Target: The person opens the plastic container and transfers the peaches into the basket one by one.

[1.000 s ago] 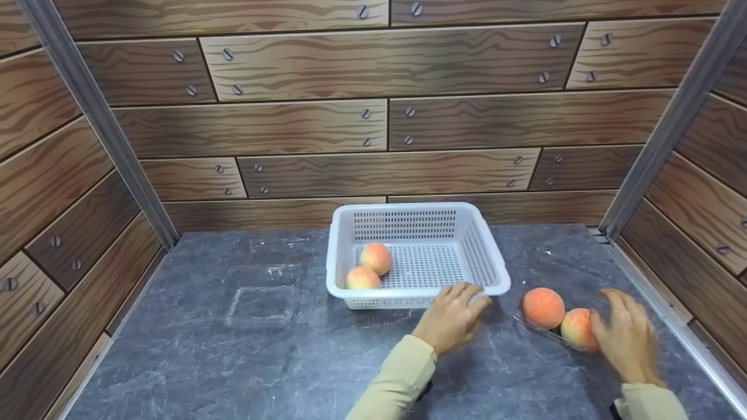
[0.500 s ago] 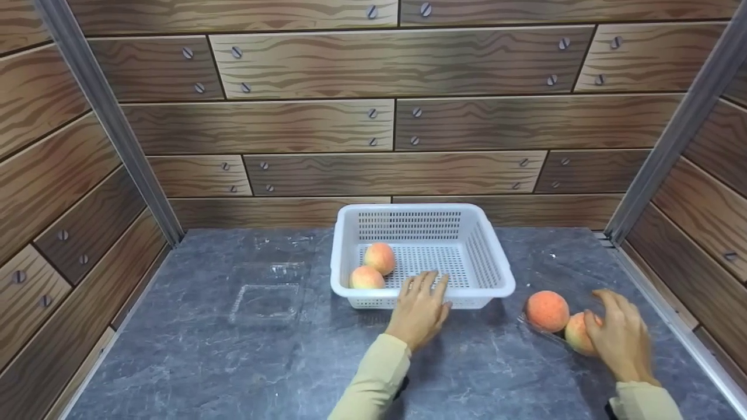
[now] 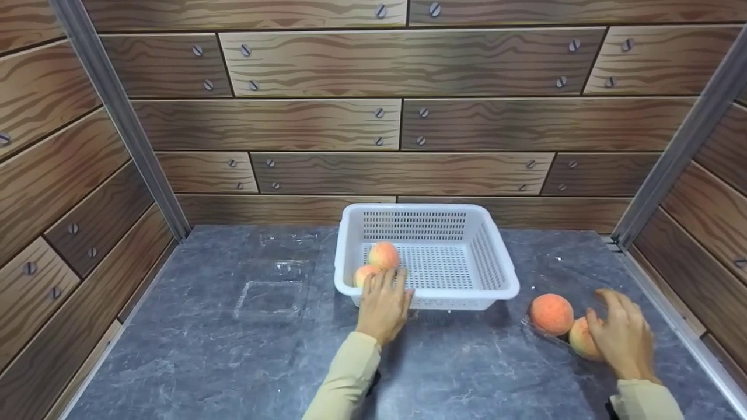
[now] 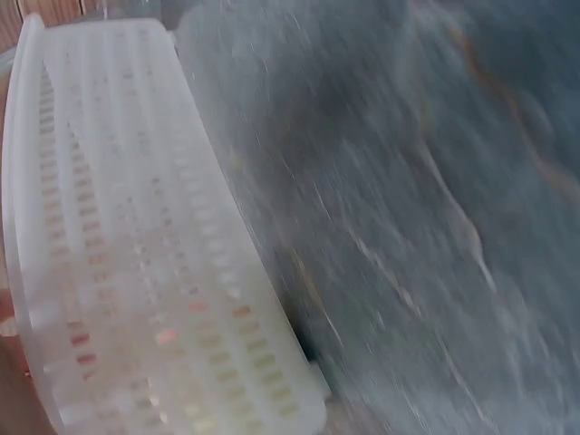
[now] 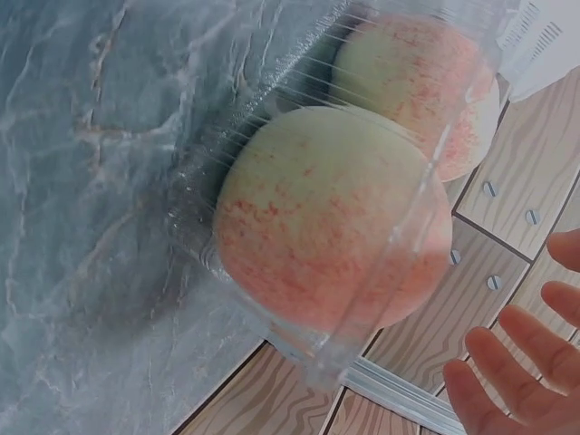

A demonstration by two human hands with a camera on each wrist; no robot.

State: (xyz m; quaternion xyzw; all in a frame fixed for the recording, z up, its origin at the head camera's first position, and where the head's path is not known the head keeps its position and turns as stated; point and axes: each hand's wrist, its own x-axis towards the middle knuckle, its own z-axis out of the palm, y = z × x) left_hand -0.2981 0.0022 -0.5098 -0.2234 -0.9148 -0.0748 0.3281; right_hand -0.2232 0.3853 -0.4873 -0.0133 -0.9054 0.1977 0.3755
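Note:
Two peaches, one at the back (image 3: 384, 255) and one in front (image 3: 365, 274), lie in the left part of a white plastic basket (image 3: 502, 256). My left hand (image 3: 382, 309) reaches over the basket's front rim, its fingers partly covering the front peach; contact cannot be made out. In the left wrist view the slotted basket wall (image 4: 136, 208) fills the left side. My right hand (image 3: 624, 335) is beside two more peaches (image 3: 551, 314) (image 5: 335, 217) in a clear plastic container (image 5: 204, 195). Its fingers (image 5: 517, 362) are spread apart from the fruit in the right wrist view.
Transparent plastic containers (image 3: 271, 298) lie on the grey marbled table (image 3: 233, 367) left of the basket. Wood-patterned walls (image 3: 327, 122) with metal corner posts (image 3: 125, 122) enclose the back and sides.
My left hand has moved left along the basket's front rim to the front peach. The right hand stays by the container. The whole head view has shifted slightly.

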